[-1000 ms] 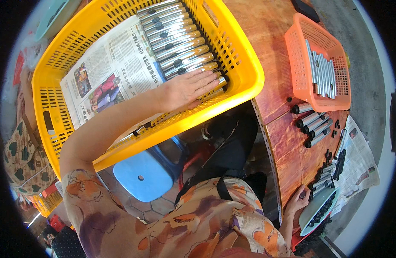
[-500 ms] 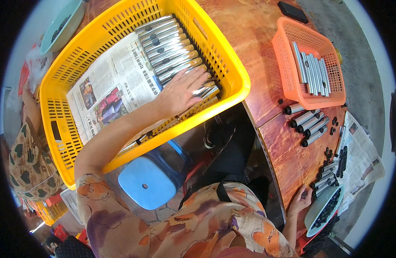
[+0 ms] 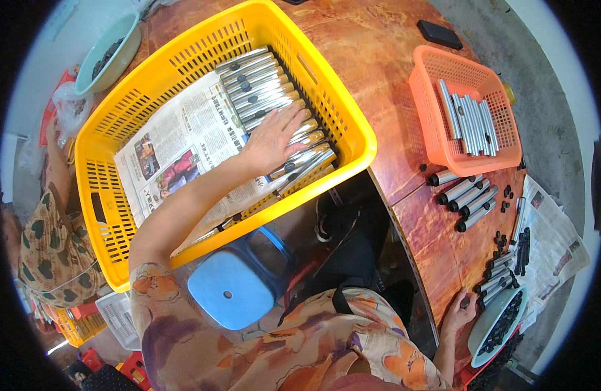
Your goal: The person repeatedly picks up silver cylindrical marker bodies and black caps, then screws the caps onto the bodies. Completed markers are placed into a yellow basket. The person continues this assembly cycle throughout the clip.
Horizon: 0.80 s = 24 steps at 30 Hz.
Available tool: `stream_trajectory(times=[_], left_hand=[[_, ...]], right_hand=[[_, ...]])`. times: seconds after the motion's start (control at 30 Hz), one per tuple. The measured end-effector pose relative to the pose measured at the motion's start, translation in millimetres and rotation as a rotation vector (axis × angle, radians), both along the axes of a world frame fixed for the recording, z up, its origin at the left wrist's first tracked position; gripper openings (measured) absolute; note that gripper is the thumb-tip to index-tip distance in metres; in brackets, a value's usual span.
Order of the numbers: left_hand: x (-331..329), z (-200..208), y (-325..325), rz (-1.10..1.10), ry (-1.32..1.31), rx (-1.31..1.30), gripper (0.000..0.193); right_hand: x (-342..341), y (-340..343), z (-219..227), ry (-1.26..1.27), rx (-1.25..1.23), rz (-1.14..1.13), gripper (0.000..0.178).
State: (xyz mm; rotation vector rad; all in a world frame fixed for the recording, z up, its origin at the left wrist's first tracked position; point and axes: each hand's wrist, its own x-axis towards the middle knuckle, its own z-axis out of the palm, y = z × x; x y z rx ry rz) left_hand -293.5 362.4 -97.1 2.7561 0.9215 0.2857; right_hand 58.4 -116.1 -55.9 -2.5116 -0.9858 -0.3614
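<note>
My left hand (image 3: 271, 144) lies flat, fingers outstretched, on a row of shiny metal tubes (image 3: 258, 83) with black round spots on their sides. These tubes rest side by side over newspaper (image 3: 203, 124) inside a big yellow plastic basket (image 3: 352, 124). Low on the right, my right hand (image 3: 454, 318) is closed at the table's edge, with a small black cap (image 3: 465, 302) between thumb and fingers. Beside it sit a pale green bowl of black caps (image 3: 478, 345) and several short tubes with black ends (image 3: 499, 277).
An orange basket (image 3: 418, 85) of thin silver tubes stands on the wooden table (image 3: 372, 58). Black-ended tubes (image 3: 470, 195) and loose caps lie near it. A blue stool (image 3: 229, 293) is below the yellow basket. At left are another green bowl (image 3: 121, 68) and a person's patterned clothing (image 3: 53, 254).
The whole view has shifted slightly. My left hand stays flat on the tubes, and more tubes show on its near side. My right hand keeps its grip by the bowl.
</note>
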Motion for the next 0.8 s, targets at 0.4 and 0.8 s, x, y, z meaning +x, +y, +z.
stream_trajectory(times=[0.4, 0.8], left_hand=[[5.8, 5.2, 21.8, 0.211, -0.304, -0.347, 0.056], [-4.3, -13.7, 45.3, 0.191, -0.004, -0.041, 0.067]], right_hand=[[-3.5, 5.2, 3.0, -0.006, 0.033, -0.003, 0.030], [0.8, -0.2, 0.5, -0.011, -0.001, 0.012, 0.027]])
